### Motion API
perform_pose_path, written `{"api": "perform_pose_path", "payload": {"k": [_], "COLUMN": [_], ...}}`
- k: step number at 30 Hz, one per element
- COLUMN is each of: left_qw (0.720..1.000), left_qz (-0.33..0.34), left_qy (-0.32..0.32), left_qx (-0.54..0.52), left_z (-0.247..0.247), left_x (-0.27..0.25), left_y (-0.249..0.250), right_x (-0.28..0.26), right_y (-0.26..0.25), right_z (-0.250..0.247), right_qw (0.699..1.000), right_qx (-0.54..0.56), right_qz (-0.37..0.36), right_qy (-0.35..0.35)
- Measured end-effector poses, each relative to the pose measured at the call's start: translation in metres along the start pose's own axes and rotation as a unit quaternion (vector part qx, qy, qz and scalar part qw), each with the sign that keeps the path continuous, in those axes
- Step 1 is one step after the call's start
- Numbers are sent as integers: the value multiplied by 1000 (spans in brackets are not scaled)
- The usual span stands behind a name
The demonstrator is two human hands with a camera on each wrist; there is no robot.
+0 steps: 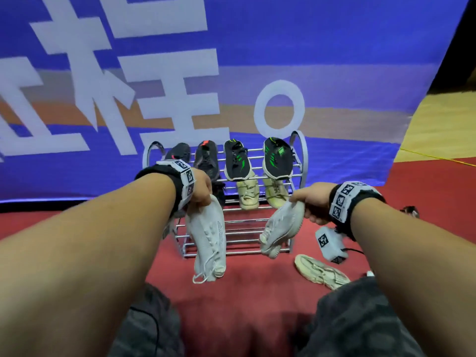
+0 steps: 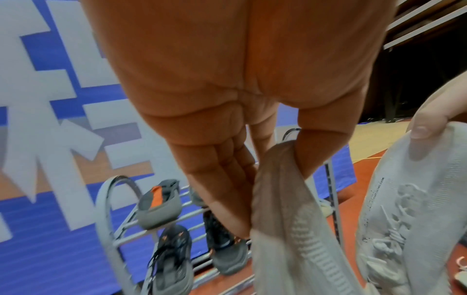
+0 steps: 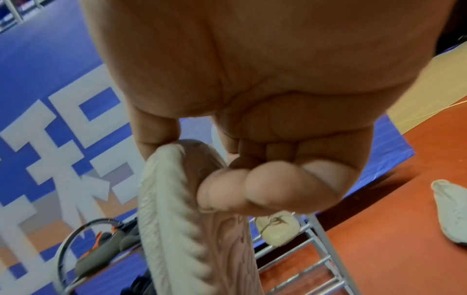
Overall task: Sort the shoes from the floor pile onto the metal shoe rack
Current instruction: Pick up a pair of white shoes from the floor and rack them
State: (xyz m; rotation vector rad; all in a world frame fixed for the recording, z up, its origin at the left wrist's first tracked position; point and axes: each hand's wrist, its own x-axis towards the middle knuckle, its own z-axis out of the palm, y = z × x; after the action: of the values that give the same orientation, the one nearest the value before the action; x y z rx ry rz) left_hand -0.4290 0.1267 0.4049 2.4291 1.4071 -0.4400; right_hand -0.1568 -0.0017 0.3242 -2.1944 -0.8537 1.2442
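Note:
My left hand (image 1: pixel 202 197) pinches the heel of a light grey knit shoe (image 1: pixel 208 238), which hangs toe-down in front of the left side of the metal shoe rack (image 1: pixel 244 229). In the left wrist view that shoe (image 2: pixel 290 229) dangles from my fingers (image 2: pixel 222 189). My right hand (image 1: pixel 300 202) grips the heel of the matching grey shoe (image 1: pixel 280 228), hanging before the rack's right side; its sole (image 3: pixel 177 219) fills the right wrist view under curled fingers (image 3: pixel 265 189). One cream shoe (image 1: pixel 322 271) lies on the red floor at the right.
The rack's top shelf holds black shoes with red (image 1: pixel 206 158) and with green (image 1: pixel 277 158) marks. Cream shoes (image 1: pixel 248 193) and dark shoes (image 2: pixel 225 245) sit on the middle shelf; the lower bars are bare. A white marker box (image 1: pixel 329 243) lies right of the rack. A blue banner (image 1: pixel 334 60) stands behind.

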Motion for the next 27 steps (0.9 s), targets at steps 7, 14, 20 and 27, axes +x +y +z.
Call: {"api": "perform_pose_path", "payload": {"k": [7, 14, 20, 27], "left_qw": [982, 944, 861, 605], "left_qz": [-119, -207, -284, -348], "left_qy": [-23, -35, -11, 26], "left_qx": [-142, -254, -422, -715], "left_z": [47, 90, 116, 185], "left_x": [16, 39, 71, 108], "left_y": [-85, -143, -183, -227], "right_x": [54, 95, 131, 178], "right_y": [-32, -48, -38, -9], "right_z": [71, 127, 162, 211], "right_qw": [996, 994, 995, 969], "right_qx": [-43, -25, 36, 219], "right_qz": [11, 28, 55, 101], "right_qy": [-74, -99, -81, -47]}}
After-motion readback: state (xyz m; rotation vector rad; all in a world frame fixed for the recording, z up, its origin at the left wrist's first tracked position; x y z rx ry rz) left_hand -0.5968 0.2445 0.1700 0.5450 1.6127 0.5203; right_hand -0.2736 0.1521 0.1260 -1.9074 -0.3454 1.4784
